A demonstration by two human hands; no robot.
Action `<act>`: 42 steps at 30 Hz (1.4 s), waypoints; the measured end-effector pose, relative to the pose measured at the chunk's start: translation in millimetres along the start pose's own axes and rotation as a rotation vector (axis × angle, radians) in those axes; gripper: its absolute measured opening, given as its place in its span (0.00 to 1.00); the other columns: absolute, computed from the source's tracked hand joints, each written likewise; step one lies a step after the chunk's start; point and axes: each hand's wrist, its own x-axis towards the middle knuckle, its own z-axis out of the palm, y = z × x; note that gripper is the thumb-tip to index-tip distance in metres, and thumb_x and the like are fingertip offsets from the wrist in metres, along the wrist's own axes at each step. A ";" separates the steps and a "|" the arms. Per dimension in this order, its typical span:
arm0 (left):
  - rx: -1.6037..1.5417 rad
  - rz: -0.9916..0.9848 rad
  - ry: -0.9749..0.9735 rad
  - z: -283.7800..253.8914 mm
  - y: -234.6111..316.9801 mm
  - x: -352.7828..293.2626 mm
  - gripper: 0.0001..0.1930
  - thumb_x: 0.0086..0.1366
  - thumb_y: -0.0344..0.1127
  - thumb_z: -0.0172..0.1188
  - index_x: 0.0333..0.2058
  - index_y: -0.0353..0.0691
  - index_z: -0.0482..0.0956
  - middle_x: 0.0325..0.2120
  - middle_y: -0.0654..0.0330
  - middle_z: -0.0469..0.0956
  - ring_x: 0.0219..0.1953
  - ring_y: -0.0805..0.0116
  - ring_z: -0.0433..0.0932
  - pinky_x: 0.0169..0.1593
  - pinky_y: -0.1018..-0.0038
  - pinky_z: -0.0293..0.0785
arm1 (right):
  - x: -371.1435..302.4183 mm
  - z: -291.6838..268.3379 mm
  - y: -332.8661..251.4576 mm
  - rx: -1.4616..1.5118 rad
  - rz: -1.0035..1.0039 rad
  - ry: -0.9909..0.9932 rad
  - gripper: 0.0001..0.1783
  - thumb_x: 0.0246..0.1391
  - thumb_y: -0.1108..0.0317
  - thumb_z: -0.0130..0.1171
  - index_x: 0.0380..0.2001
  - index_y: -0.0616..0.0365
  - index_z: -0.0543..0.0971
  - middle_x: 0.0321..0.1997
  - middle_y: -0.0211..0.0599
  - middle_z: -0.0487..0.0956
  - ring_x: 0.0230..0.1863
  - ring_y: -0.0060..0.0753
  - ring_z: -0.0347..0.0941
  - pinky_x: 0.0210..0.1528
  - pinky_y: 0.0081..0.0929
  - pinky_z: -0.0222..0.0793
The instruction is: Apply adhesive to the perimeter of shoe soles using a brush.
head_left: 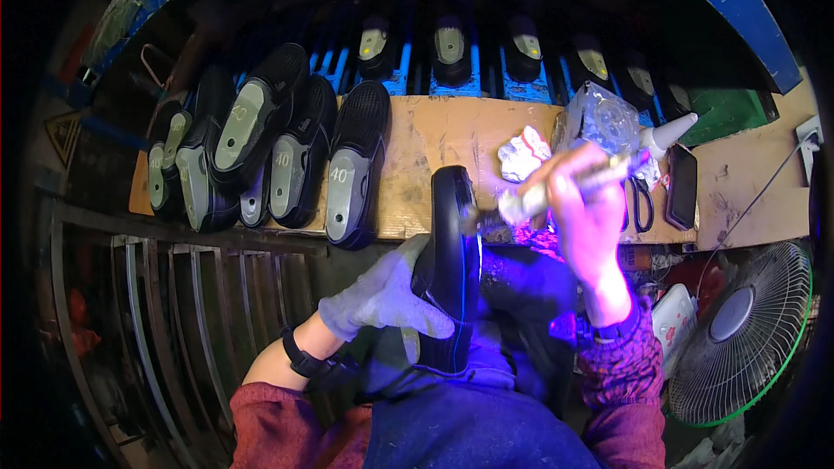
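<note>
My left hand (373, 300), in a pale grey work glove, is closed around a black shoe (447, 234) held above my lap, tilted on its side. A paintbrush (521, 204) is gripped in my bare right hand (591, 230). Its dark bristle end, slightly blurred, meets the shoe along the edge facing right. Violet light falls over my right hand and that side of the shoe. To the left on the bench, several black slip-on shoes (372, 130) lie with grey lasts inside them.
Cardboard (417, 143) covers the bench. Crumpled white material (524, 154), a plastic-wrapped container (601, 117), a white nozzle (673, 132), scissors (644, 208) and a dark flat case (682, 189) sit right. More shoes (452, 48) stand on the blue-lit rack behind. A fan (738, 321) is at lower right, metal bars (143, 321) left.
</note>
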 end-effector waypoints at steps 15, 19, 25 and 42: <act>-0.896 0.308 0.210 32.4 -65.2 -12.1 0.31 0.70 0.54 0.52 0.64 0.40 0.62 0.58 0.53 0.71 0.57 0.59 0.73 0.64 0.63 0.66 | -47.8 -92.5 35.2 -0.782 -0.055 0.339 0.05 0.61 0.72 0.56 0.31 0.60 0.72 0.27 0.34 0.78 0.26 0.23 0.75 0.29 0.21 0.69; -1.232 0.012 0.158 42.7 -75.4 -19.7 0.33 0.69 0.57 0.52 0.65 0.43 0.61 0.59 0.54 0.70 0.59 0.61 0.71 0.65 0.62 0.66 | -62.4 -109.1 50.1 -0.963 -0.125 0.209 0.06 0.57 0.73 0.60 0.31 0.62 0.74 0.27 0.42 0.77 0.29 0.33 0.76 0.34 0.28 0.70; -0.527 0.011 0.544 28.5 -60.4 -1.7 0.33 0.65 0.50 0.63 0.59 0.37 0.62 0.46 0.64 0.73 0.45 0.78 0.73 0.48 0.78 0.72 | -79.3 -108.9 44.8 -0.482 0.169 0.422 0.06 0.62 0.73 0.53 0.33 0.64 0.74 0.30 0.35 0.77 0.32 0.24 0.73 0.36 0.26 0.70; -0.595 0.061 0.577 38.9 -62.1 4.4 0.22 0.72 0.43 0.53 0.59 0.43 0.61 0.46 0.64 0.75 0.43 0.76 0.77 0.46 0.75 0.78 | 27.1 21.7 55.3 -0.460 0.200 0.164 0.12 0.59 0.65 0.60 0.29 0.61 0.71 0.18 0.32 0.75 0.18 0.21 0.73 0.20 0.22 0.66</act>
